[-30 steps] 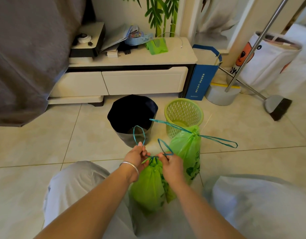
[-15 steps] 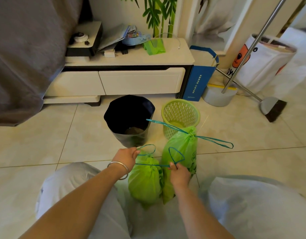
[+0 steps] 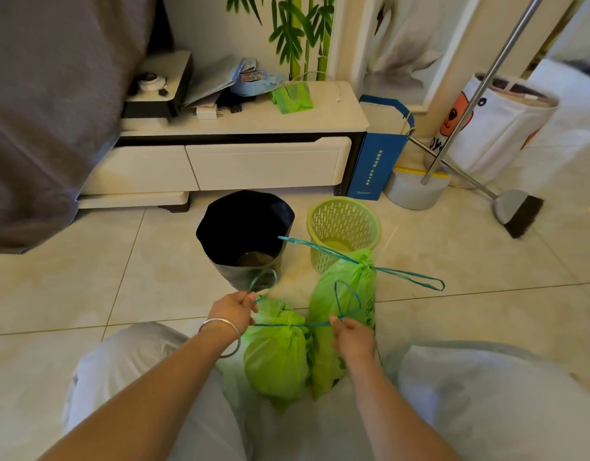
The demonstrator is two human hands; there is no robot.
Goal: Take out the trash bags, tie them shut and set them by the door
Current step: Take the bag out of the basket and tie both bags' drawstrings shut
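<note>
Two green trash bags are seen on a pale tiled floor (image 3: pixel 87 294) in the head view, between the knees of a person in light trousers. The nearer bag (image 3: pixel 277 357) is cinched at its neck by a teal drawstring (image 3: pixel 306 326), which is pulled out sideways. One end of the string is pinched in the left hand (image 3: pixel 235 311), on whose wrist a silver bangle (image 3: pixel 222 337) is worn; a loop of the string rises above that hand. The other end is gripped by the right hand (image 3: pixel 353 337), with a second loop standing up above the fingers. Both hands are closed on the string and held apart, one at each side of the bag's neck.

The second bag (image 3: pixel 345 294) is stood just behind and to the right of the first, touching it. Its neck is already gathered, and its drawstring loops are spread out to both sides.

Beyond the bags, a bin lined with a black bag (image 3: pixel 243 234) and a green lattice basket (image 3: pixel 343 227) are set side by side on the tiles, near the front edge of a low white cabinet (image 3: pixel 263 161). Papers and small items are scattered on the cabinet top. A blue paper bag (image 3: pixel 376 164) is leaned at the cabinet's right end, beside a white bucket (image 3: pixel 413 194). A broom (image 3: pixel 516 211) and a white fabric hamper (image 3: pixel 499 128) are placed toward the right. Grey cloth (image 3: pixel 47 104) is draped at the left, and bamboo is painted on the wall behind.
</note>
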